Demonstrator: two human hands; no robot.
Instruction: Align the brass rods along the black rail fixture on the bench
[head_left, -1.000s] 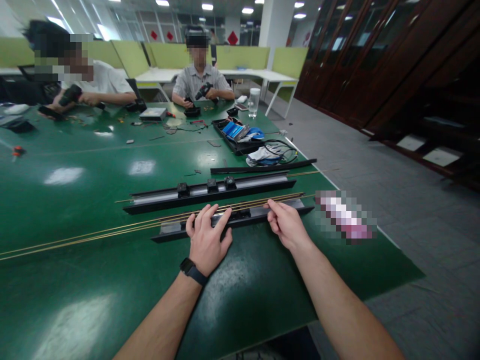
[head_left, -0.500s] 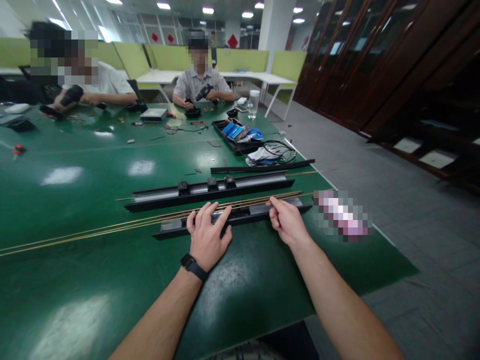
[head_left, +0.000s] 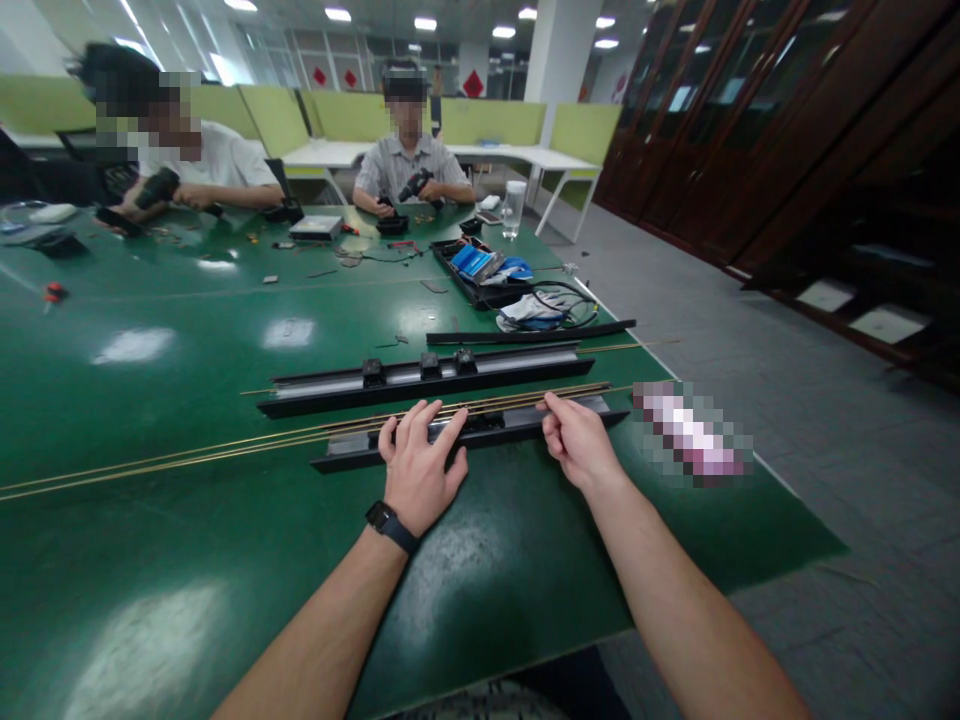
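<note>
Several long, thin brass-coloured rods [head_left: 187, 459] run slantwise along a near black channel [head_left: 346, 462] with a silvery inside. My left hand [head_left: 417, 462], wearing a dark watch [head_left: 390, 524], rests over the rods and the channel's middle with its fingers spread. The parts under that palm are partly hidden. Near the channel's right end, my right hand [head_left: 583, 442] is closed, its thumb and forefinger pinched at the rods; how many it grips I cannot tell. Behind lies a second black channel [head_left: 420, 391] with three small black blocks [head_left: 429, 365] in it.
Farther back are a narrow black strip [head_left: 532, 333], gloves with a black cable [head_left: 536, 308], and a black tray [head_left: 472, 285] holding blue items. A blurred pink object [head_left: 690, 430] lies at right. Two people with power drills sit across the green table [head_left: 225, 540].
The whole view has shifted slightly, so things appear a little farther right. Both hands keep nearly the same pose on the rods and channel.
</note>
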